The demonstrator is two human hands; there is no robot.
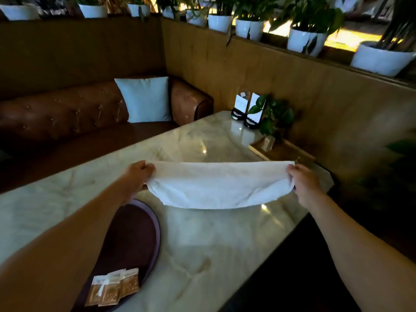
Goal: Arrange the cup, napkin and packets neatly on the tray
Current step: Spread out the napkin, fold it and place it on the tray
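A white napkin hangs stretched out above the marble table. My left hand pinches its left end and my right hand pinches its right end. A dark round tray lies on the table under my left forearm. Three brown and white packets lie side by side at the tray's near edge. No cup is in view.
The marble table runs away to the far right, where a wooden tray, a small potted plant and menu cards stand. A brown leather sofa with a pale cushion sits to the left.
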